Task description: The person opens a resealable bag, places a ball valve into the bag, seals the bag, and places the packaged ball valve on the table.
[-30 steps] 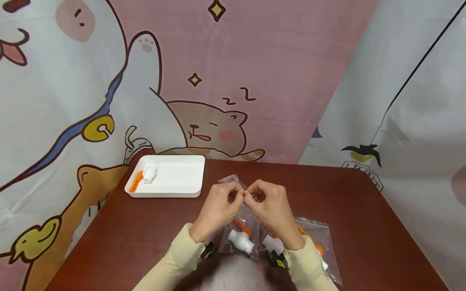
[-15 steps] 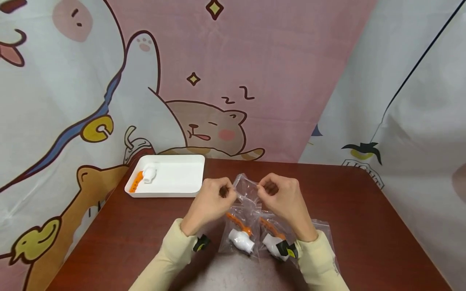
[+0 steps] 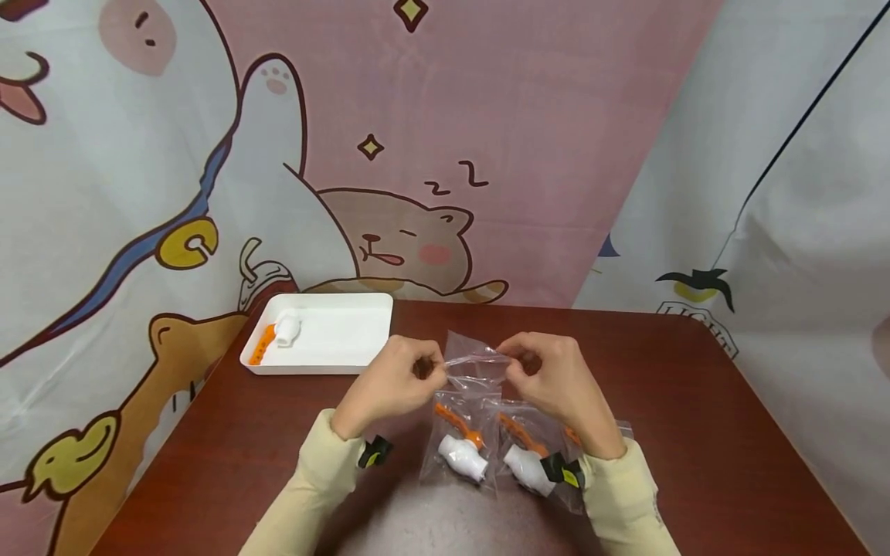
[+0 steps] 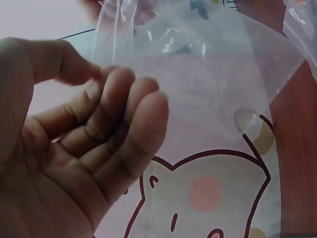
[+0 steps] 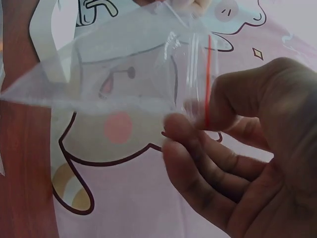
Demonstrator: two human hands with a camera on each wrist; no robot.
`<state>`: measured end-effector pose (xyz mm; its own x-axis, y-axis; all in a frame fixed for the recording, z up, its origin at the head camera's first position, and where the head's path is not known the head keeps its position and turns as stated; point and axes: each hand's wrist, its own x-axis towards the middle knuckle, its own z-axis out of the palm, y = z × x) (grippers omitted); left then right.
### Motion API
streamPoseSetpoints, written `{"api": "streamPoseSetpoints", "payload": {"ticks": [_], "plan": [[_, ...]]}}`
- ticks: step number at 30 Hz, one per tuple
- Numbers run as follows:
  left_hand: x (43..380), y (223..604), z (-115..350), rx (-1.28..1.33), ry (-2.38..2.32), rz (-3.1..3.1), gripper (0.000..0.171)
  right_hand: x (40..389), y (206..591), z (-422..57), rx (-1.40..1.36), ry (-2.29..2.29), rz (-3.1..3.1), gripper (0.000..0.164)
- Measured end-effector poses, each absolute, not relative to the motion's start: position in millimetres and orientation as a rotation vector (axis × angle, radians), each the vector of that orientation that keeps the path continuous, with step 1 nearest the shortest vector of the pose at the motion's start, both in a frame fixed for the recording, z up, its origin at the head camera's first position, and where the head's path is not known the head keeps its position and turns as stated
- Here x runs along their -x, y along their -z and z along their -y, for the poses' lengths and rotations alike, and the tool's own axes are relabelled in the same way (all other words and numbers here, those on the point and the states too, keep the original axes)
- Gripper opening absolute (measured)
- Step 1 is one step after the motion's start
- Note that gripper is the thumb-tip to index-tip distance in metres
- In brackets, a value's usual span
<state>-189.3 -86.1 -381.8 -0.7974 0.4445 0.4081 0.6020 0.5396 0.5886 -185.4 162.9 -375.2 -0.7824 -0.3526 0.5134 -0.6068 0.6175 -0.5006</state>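
Note:
In the head view, a small clear zip bag (image 3: 475, 372) is stretched between both hands above the table. My left hand (image 3: 396, 380) pinches its left top corner between thumb and fingertip; my right hand (image 3: 556, 382) pinches the right one. The right wrist view shows a red line (image 5: 208, 79) along the zip edge, and nothing is visible inside the bag. Below the hands lies a clear bag with a white rounded piece (image 3: 463, 458) and an orange strip (image 3: 455, 421). Beside it, another bag holds a similar white piece (image 3: 528, 467), partly covered by the right wrist's camera.
At the back left stands a white tray (image 3: 316, 370) with a white rounded piece (image 3: 287, 330) and an orange strip with holes (image 3: 262, 345) in it. A further bag (image 3: 624, 427) shows behind the right forearm. Printed cloth (image 3: 542, 154) hangs behind the brown table (image 3: 695, 432).
My hands were together at the bag's top a second ago. They have moved apart, and the bag's top edge is now drawn out between them. The tray has not moved.

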Motion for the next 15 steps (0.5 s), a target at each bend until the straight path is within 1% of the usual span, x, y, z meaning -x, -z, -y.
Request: {"api": "streamPoseSetpoints", "payload": {"ticks": [5, 9, 12, 15], "plan": [[187.5, 384.9, 81.2, 0.973, 1.106, 2.550, 0.017, 184.4, 375.5, -163.5, -0.731, -0.981, 2.489, 0.012], [187.6, 384.6, 80.4, 0.956, 1.102, 2.554, 0.017, 185.1, 373.8, -167.2, -0.795, -1.037, 2.514, 0.007], [188.9, 382.8, 84.0, 0.925, 1.098, 2.565, 0.017, 185.9, 372.4, -170.0, -0.888, -1.080, 2.525, 0.015], [190.0, 380.0, 89.6, 0.972, 1.092, 2.586, 0.019, 186.8, 372.2, -171.1, -0.956, -1.075, 2.513, 0.032]]}}
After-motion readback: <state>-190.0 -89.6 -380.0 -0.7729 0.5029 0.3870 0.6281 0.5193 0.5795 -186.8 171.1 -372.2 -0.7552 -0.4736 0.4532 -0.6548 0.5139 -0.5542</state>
